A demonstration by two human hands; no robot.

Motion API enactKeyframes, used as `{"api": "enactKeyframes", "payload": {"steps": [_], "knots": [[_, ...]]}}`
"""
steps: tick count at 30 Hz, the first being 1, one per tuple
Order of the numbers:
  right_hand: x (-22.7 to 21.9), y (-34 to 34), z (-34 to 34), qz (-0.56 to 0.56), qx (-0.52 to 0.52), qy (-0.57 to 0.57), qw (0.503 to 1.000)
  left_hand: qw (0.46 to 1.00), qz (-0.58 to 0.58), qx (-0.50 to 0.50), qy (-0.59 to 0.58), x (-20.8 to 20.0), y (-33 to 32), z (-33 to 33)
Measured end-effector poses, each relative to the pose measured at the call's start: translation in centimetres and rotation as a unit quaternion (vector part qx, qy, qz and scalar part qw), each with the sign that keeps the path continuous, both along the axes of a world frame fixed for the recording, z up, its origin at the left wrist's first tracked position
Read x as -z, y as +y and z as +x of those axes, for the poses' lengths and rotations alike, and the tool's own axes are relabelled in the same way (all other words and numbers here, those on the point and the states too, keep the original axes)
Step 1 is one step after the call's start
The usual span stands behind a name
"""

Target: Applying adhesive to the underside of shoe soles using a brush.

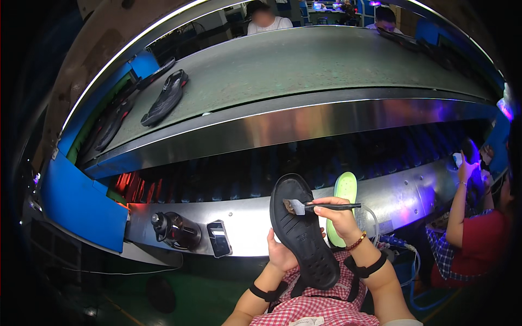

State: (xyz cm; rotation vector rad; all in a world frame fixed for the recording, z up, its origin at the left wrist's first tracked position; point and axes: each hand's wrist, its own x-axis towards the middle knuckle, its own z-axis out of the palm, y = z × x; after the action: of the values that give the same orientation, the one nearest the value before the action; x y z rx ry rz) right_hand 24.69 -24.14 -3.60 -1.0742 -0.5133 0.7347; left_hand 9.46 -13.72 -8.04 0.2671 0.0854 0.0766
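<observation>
A matte black rubber shoe sole (pixel 302 233) is the landmark. Just right of it stands a pale green foam insole (pixel 343 190); below it, red-and-white checked cloth (pixel 321 307); far upper left, a black sandal (pixel 166 98).

left hand (pixel 283 254) gripping black shoe sole (pixel 302 231) upright; right hand (pixel 338 214) pressing small brush (pixel 315 206) to its upper part, beside green insole (pixel 343 195).

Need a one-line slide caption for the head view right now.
Left hand holds a black sole upright while the right hand presses a brush to its upper part, beside a conveyor.
</observation>
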Motion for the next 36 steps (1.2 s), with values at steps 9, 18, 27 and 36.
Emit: {"api": "enactKeyframes", "payload": {"steps": [9, 18, 27, 36], "knots": [[-2.1, 2.3, 0.1, -0.058, 0.01, -0.141, 0.988, 0.99, 0.094, -0.101, 0.003, 0.0, -0.7, 1.5], [-0.3, 1.0, -4.0, -0.035, 0.06, -0.486, 0.871, 0.96, 0.131, -0.196, 0.15, 1.2, 0.9, 2.2], [-3.1, -5.3, -3.0, -0.086, -0.207, -0.337, 0.915, 0.993, 0.063, -0.078, -0.067, -1.4, 3.1, 0.0], [-7.1, -2.2, -3.4, 0.033, -0.102, -0.463, 0.88, 0.986, -0.07, -0.078, -0.13, -2.6, 0.1, 0.4]]}}
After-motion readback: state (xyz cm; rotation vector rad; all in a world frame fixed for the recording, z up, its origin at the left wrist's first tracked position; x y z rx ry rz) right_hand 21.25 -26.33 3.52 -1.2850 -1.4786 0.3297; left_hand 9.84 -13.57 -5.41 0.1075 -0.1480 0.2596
